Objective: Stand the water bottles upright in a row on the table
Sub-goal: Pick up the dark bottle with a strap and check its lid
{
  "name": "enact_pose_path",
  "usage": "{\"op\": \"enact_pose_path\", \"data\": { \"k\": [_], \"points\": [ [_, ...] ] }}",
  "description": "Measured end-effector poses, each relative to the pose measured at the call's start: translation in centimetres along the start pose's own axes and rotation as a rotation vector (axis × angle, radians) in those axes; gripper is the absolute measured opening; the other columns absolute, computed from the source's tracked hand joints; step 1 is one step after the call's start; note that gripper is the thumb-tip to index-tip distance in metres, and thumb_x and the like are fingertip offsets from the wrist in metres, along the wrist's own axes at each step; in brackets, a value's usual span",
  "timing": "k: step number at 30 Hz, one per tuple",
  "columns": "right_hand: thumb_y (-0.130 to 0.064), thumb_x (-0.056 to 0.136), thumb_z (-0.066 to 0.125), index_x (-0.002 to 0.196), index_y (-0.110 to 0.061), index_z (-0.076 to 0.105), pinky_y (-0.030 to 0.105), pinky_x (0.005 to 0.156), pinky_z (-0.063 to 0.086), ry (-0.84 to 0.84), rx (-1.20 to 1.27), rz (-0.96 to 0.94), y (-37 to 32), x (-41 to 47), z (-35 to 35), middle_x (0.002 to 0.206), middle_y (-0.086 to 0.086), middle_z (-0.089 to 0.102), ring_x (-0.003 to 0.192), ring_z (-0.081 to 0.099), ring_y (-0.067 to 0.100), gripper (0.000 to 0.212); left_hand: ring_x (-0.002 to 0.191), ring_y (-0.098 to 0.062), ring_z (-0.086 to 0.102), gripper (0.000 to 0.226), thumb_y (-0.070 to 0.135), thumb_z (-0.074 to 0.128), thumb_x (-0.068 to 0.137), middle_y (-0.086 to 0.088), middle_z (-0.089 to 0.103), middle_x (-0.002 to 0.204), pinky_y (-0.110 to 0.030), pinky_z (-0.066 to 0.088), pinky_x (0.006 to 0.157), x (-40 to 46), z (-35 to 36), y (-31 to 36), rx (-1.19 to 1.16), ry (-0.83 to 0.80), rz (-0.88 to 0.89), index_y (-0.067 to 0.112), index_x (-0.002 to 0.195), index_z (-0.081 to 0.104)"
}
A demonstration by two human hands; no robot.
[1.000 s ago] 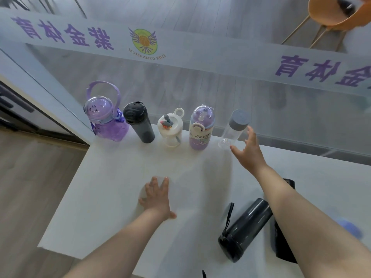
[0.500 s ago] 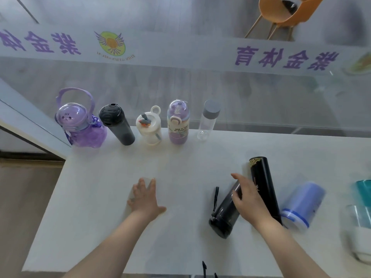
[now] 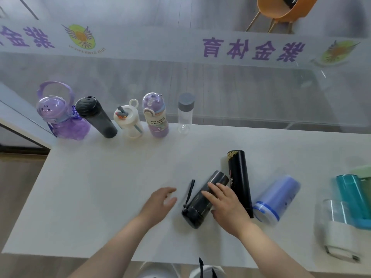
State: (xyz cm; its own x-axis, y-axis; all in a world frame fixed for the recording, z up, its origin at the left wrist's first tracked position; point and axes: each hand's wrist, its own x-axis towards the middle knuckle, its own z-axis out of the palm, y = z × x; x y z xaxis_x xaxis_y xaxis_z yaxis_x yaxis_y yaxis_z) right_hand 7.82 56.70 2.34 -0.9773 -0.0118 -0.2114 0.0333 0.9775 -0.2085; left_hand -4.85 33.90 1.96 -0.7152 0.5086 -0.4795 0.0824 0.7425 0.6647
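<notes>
R hand [image 3: 226, 207] fingers [image 3: 211, 190] lay spread over the dark grey bottle [image 3: 202, 199] lying on the tabletop [image 3: 100, 187] beside a black flask [image 3: 239, 177], L hand [image 3: 160, 199] open w/ fingers loosely spread just left, five bottles [image 3: 154, 115] upright along the far edge.

5 bottles stood upright in a row, well beyond the fingertips: 1 purple jug [image 3: 62, 119], 1 dark shaker [image 3: 96, 117], 1 white cup [image 3: 128, 123], 1 lilac bottle [image 3: 155, 117] and 1 clear bottle [image 3: 185, 113]. 3 more lay flat: 1 dark grey bottle [image 3: 202, 199] under the right hand's [image 3: 226, 207] fingers, 1 black flask [image 3: 239, 177] just beyond them, 1 blue bottle [image 3: 277, 199] farther right. 1 teal bottle [image 3: 349, 195] and 1 clear-and-white one [image 3: 339, 227] sat farthest right. 2 hands showed, the left hand [image 3: 160, 201] open beside the grey bottle.
</notes>
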Motion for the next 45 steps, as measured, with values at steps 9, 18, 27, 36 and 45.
{"op": "enact_pose_path", "data": {
  "k": [9,18,27,36,45],
  "points": [
    [-0.03,0.063,0.082,0.13,-0.021,0.049,0.055,0.1,0.043,-0.029,-0.155,-0.11,1.6,0.4,-0.2,0.132,0.011,0.057,0.116,0.055,0.037,0.075,0.101,-0.011,0.066,0.026,0.02,0.061,0.09,0.001,0.068,0.11,-0.019,0.048,0.085,-2.8,6.1,4.1,-0.477,-0.064,-0.16,0.026,0.115,0.057],
    [-0.031,0.067,0.081,0.127,-0.014,0.054,0.053,0.094,0.05,0.11,-0.107,-0.228,3.3,-0.1,-0.2,0.126,0.017,0.06,0.106,0.06,0.042,0.068,0.094,-0.014,0.068,0.026,0.04,0.062,0.078,0.003,0.073,0.099,-0.031,0.05,0.09,-4.1,7.8,6.0,-0.555,0.08,-0.172,0.032,0.103,0.064],
    [-0.048,0.077,0.068,0.132,-0.014,0.047,0.04,0.095,0.052,0.193,0.129,-0.192,4.7,-0.1,-2.0,0.13,0.01,0.059,0.113,0.059,0.033,0.068,0.089,-0.006,0.063,0.019,0.038,0.054,0.087,0.004,0.069,0.097,-0.02,0.047,0.081,-4.3,5.4,9.5,-0.621,0.224,-0.074,0.028,0.097,0.066],
    [-0.05,0.083,0.06,0.148,-0.022,0.028,0.029,0.116,0.027,0.123,0.46,-0.129,6.1,0.5,-3.8,0.151,-0.002,0.034,0.141,0.03,0.013,0.078,0.088,-0.021,0.068,0.02,0.041,0.059,0.088,-0.009,0.069,0.097,-0.035,0.058,0.075,-1.5,4.4,13.1,-0.681,0.24,0.0,0.025,0.098,0.065],
    [-0.042,0.08,0.072,0.13,-0.037,0.042,0.01,0.086,0.042,0.243,0.835,0.118,6.8,2.4,-5.2,0.117,-0.022,0.055,0.106,0.054,-0.005,0.059,0.107,-0.009,0.059,0.024,0.035,0.045,0.098,0.006,0.065,0.113,-0.032,0.048,0.095,2.1,2.9,13.9,-0.5,0.189,0.04,0.027,0.112,0.062]
  ]
}}
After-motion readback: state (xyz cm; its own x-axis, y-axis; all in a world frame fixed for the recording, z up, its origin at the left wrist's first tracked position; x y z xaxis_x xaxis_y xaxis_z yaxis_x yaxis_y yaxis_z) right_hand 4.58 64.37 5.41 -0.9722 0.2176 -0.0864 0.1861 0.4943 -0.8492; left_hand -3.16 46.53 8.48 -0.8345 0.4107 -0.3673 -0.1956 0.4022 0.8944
